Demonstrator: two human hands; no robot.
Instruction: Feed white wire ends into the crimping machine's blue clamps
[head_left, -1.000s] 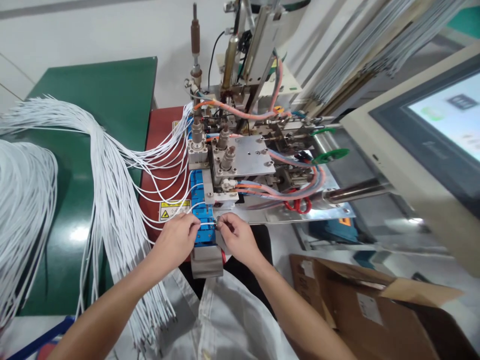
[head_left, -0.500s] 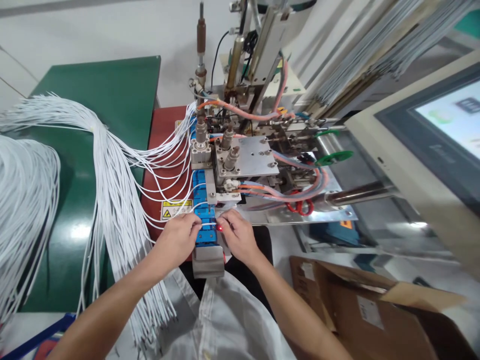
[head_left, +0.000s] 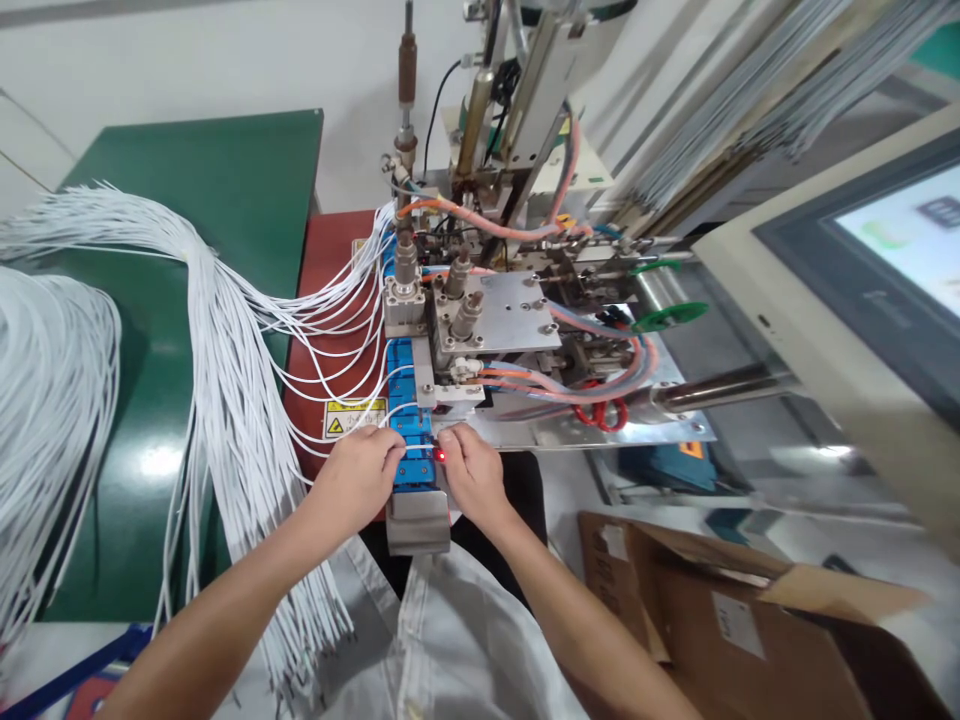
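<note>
My left hand [head_left: 358, 478] pinches a thin white wire at the left side of the blue clamp track [head_left: 411, 440] of a wire-processing machine [head_left: 487, 320]. On the right side of the track, my right hand [head_left: 471, 474] has its fingertips pressed on the same wire end, beside a small lit red light [head_left: 440, 456]. Several more white wires [head_left: 337, 340] run from the track's slots back to a large bundle [head_left: 217, 380] on my left.
The bundle lies on a green table [head_left: 225, 180], with another mass of white wires [head_left: 45, 400] at far left. A touchscreen panel [head_left: 862, 290] stands at right. An open cardboard box [head_left: 735, 620] sits at lower right. Orange and red hoses [head_left: 592, 390] cross the machine.
My right hand has moved slightly left and closer onto the track. The red light beside the fingertips came on after the earliest frame. The left hand has barely moved.
</note>
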